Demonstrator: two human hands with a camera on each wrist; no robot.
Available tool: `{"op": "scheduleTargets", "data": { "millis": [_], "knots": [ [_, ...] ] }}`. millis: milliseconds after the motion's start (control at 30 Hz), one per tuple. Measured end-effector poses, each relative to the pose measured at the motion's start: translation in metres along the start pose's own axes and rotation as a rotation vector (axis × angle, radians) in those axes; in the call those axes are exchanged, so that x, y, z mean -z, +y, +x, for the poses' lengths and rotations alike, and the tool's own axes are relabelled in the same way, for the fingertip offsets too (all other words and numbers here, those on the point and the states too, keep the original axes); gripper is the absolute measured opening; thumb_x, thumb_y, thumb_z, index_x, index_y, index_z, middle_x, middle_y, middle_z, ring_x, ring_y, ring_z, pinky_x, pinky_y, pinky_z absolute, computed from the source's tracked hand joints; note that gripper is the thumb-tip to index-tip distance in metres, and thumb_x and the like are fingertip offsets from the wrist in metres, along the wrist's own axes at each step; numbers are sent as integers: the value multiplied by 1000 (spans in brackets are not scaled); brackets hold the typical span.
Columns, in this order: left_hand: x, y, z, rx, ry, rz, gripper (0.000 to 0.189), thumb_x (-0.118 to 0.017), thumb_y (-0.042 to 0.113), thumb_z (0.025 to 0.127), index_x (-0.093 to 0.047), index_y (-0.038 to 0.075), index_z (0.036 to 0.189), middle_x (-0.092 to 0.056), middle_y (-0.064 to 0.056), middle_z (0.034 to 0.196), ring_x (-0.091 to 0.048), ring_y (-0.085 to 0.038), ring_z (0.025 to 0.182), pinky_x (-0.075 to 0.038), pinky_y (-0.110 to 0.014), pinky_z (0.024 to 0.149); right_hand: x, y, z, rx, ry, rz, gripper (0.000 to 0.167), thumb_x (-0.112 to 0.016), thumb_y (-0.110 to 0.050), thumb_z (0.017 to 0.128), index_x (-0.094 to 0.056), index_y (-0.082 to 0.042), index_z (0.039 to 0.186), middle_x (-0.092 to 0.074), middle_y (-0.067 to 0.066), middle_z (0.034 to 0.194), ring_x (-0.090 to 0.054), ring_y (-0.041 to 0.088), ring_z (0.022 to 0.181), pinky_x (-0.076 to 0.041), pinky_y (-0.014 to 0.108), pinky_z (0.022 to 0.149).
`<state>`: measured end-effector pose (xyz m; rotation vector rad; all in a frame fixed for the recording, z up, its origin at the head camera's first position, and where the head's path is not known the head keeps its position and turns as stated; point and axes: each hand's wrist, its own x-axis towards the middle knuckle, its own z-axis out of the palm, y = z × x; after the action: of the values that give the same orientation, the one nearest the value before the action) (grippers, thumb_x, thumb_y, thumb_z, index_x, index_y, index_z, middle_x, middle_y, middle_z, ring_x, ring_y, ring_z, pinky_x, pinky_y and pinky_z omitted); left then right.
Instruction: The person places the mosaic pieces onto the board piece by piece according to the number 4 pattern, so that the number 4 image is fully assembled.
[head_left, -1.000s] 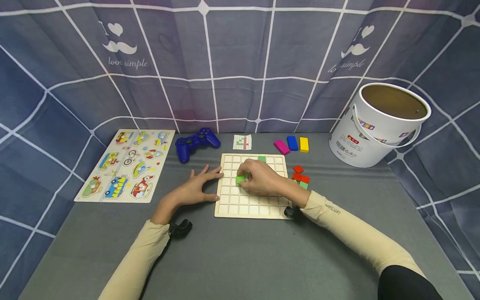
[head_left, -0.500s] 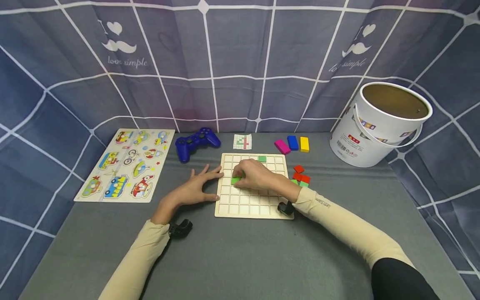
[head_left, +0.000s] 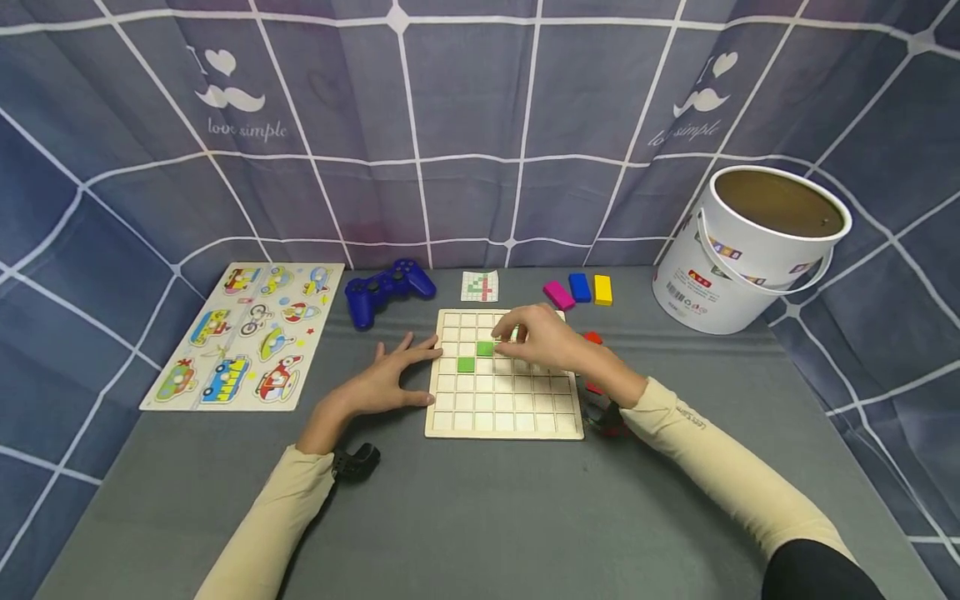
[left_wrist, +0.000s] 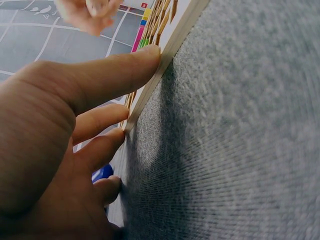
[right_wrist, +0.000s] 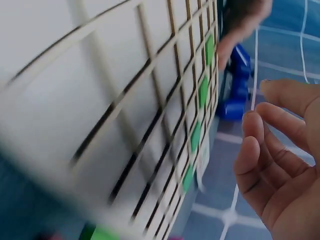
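A pale wooden grid board (head_left: 480, 423) lies on the table with flat green square tiles in its cells. Two of them, a nearer tile (head_left: 465, 364) and a farther tile (head_left: 485, 348), show in the head view. The right wrist view reveals several in a diagonal line, including one green tile (right_wrist: 203, 92). My right hand (head_left: 543, 337) hovers over the board's upper right part, fingers loosely bent with nothing between them. At the board's left edge, my left hand (head_left: 382, 383) touches the rim with thumb and fingertips spread.
Red tiles (head_left: 592, 337) lie right of the board, partly behind my right arm. Behind it are a small pattern card (head_left: 480, 287) and magenta (head_left: 558, 295), blue (head_left: 580, 287) and yellow blocks (head_left: 602, 290). A blue game controller (head_left: 390, 292), picture puzzle (head_left: 243, 337) and white bucket (head_left: 697, 275) stand around.
My right hand has let go of the green tile, lifted and moved right, uncovering two tiles in the cells. The left hand stays at the board's edge. The head view has shifted slightly.
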<state>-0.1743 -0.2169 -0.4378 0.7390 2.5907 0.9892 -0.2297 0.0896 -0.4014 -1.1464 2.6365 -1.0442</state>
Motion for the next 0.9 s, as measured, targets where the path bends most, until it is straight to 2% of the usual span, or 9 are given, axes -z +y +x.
{"op": "scheduleTargets", "data": {
  "millis": [200, 333, 533, 700, 900],
  "knots": [
    [-2, 0, 3, -6, -3, 6, 80, -83, 24, 84, -44, 10, 152, -21, -5, 165, -2, -42, 150, 13, -72, 108, 23, 23, -43, -55, 90, -20, 16, -79, -11, 85, -77, -4, 99, -71, -5, 83, -60, 11, 64, -49, 30, 56],
    [-2, 0, 2, -1, 2, 7, 80, -83, 23, 84, -44, 10, 152, -22, -5, 165, -2, -42, 150, 13, -71, 108, 33, 37, -69, -67, 133, -63, 16, -80, -11, 83, -77, -5, 98, -68, -6, 80, -56, 10, 61, -47, 29, 56],
    [-1, 0, 1, 14, -4, 1, 81, -83, 24, 84, -43, 11, 153, -21, -4, 165, -1, -41, 150, 13, -71, 108, 45, 56, -100, -134, 150, -126, 16, -82, -10, 82, -78, -7, 97, -67, -6, 78, -55, 11, 60, -46, 28, 55],
    [0, 1, 1, 28, -12, -2, 81, -83, 24, 84, -42, 13, 153, -20, -2, 165, 0, -39, 151, 13, -70, 109, 50, 66, -118, -224, 139, -164, 19, -86, -15, 79, -78, -8, 95, -69, -3, 81, -56, 11, 59, -47, 29, 54],
    [-1, 1, 1, 24, -6, 2, 81, -83, 24, 84, -43, 12, 153, -20, -3, 165, -1, -40, 150, 13, -70, 109, 50, 73, -126, -248, 101, -168, 23, -87, -13, 77, -77, -6, 97, -71, 2, 86, -56, 10, 60, -47, 29, 58]
  ]
}}
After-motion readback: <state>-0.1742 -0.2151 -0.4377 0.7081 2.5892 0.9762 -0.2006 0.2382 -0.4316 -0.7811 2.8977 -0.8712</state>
